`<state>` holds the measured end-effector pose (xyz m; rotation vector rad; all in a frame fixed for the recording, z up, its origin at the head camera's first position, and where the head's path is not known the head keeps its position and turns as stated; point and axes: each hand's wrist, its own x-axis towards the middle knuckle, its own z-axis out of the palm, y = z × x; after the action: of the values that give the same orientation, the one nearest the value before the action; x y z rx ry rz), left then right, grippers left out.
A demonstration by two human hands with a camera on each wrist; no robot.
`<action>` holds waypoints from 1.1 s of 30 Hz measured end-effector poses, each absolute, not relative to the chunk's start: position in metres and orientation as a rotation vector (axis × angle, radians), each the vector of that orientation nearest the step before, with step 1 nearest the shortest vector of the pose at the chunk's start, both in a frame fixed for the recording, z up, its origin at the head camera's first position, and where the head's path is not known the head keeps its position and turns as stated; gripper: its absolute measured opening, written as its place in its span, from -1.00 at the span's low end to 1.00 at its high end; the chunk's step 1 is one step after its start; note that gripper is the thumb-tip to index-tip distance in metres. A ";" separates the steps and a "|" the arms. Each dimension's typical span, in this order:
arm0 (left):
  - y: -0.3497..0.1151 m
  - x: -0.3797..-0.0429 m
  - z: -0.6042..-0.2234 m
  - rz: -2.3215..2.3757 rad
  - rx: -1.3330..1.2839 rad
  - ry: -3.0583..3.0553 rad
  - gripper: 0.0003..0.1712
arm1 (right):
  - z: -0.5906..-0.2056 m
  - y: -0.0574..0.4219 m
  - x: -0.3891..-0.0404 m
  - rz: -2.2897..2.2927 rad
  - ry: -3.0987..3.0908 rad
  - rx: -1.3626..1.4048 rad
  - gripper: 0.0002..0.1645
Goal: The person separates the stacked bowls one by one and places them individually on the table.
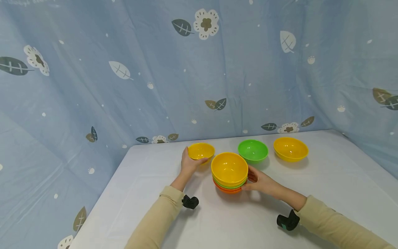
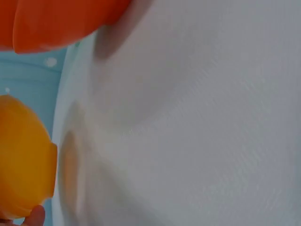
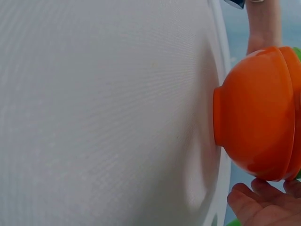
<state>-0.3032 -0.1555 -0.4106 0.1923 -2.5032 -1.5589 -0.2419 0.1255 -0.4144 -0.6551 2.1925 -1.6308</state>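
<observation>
My left hand point(image 1: 189, 164) grips a yellow bowl point(image 1: 201, 151) at its left side, the thumb along the near rim. In the left wrist view that yellow bowl point(image 2: 23, 157) shows its base a little above the white cloth, a shadow below it. To its right stands a stack of nested bowls point(image 1: 229, 169), yellow on top, a green rim under it and orange at the bottom. My right hand point(image 1: 261, 180) holds the stack by its right side, thumb in front. In the right wrist view fingertips meet the orange bowl point(image 3: 256, 113) near its rim.
A green bowl point(image 1: 253, 151) stands behind the stack, and another yellow bowl point(image 1: 290, 149) stands farther right. All are on a white-covered table point(image 1: 149, 193). A blue patterned curtain point(image 1: 174, 69) hangs along the back and left edges.
</observation>
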 end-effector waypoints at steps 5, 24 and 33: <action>-0.158 -0.303 -0.413 -1.535 0.198 -2.544 0.21 | -0.414 0.125 -0.243 -1.637 2.185 -0.658 0.08; -0.164 -0.294 -0.410 -1.537 0.129 -2.542 0.19 | -0.411 0.125 -0.241 -1.629 2.203 -0.650 0.07; -0.146 -0.271 -0.384 -1.483 -0.119 -2.430 -0.04 | -0.412 0.125 -0.242 -1.622 2.211 -0.629 0.08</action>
<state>-0.2714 -0.1460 -0.3835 -0.1193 -2.4304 -1.4833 -0.2416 0.1247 -0.4121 -0.6291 2.2113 -1.6225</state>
